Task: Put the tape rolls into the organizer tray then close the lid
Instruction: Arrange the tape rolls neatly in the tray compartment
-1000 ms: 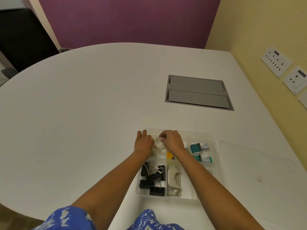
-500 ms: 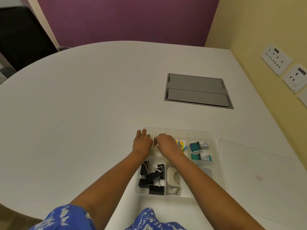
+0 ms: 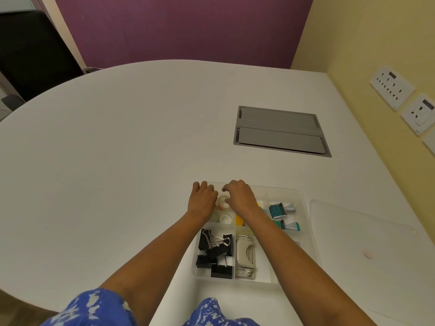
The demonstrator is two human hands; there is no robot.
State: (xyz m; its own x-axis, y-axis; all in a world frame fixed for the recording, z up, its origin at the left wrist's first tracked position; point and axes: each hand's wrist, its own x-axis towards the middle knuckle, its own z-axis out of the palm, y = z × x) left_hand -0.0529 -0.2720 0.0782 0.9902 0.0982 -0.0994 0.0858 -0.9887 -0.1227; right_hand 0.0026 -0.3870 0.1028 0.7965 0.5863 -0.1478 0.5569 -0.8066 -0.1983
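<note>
Fingers point(image 3: 226, 187) of both hands seemingly pinch a small tape roll point(image 3: 223, 201), light, stiff, slick-sided: grip its rim

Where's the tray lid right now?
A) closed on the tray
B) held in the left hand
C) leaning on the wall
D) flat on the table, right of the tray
D: the clear lid lies flat on the table to the right of the organizer tray, which is open, with both hands over its far-left compartment.
</note>
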